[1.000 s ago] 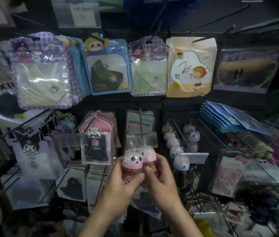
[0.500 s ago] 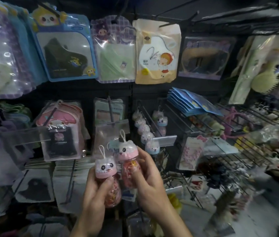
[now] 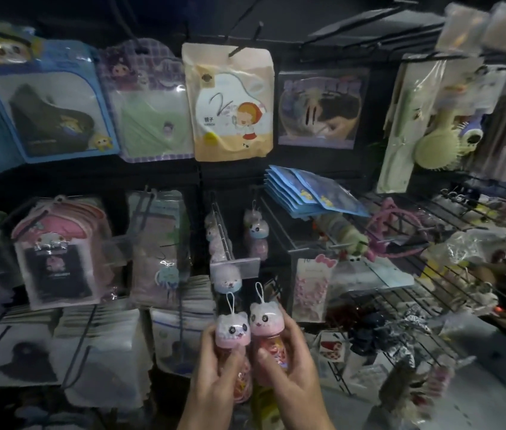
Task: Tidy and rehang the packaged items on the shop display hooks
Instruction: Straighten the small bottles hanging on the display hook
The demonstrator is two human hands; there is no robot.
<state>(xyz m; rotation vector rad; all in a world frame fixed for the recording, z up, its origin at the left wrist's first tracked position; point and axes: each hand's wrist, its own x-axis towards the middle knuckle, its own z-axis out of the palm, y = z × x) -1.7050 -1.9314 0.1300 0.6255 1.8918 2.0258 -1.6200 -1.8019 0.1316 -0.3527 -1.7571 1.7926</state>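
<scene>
Head view, low centre of the frame: the left hand (image 3: pixel 214 377) is wrapped around a small bottle with a pink panda-face cap (image 3: pixel 233 332), thumb across its front, and the clear body below the cap shows coloured bands inside. Just beside it, the right hand (image 3: pixel 292 370) is closed around a second panda-capped bottle (image 3: pixel 265 319), which sits slightly higher. The two bottles stand upright and touch or nearly touch at the caps. Each has a white cord loop (image 3: pixel 259 293) rising from its top, and neither loop is on a hook.

Directly above the hands, a display hook (image 3: pixel 222 231) with a clear price tag at its tip carries a row of similar bottles (image 3: pixel 228 280), the front one with a bluish cap. Another hanging bottle with a blue cap (image 3: pixel 257 231) sits just right of that row.

Across the upper part of the frame hang flat packets: a blue-bordered one (image 3: pixel 49 100) at upper left, a purple checked one (image 3: pixel 146 103) beside it, and a cream packet with a cartoon child (image 3: pixel 230 100) in the upper centre. At centre right, a fanned stack of blue packets (image 3: pixel 307 193) lies on a wire rack (image 3: pixel 416 274). At upper right, a pale yellow hairbrush (image 3: pixel 438 144) hangs in clear wrap.
</scene>
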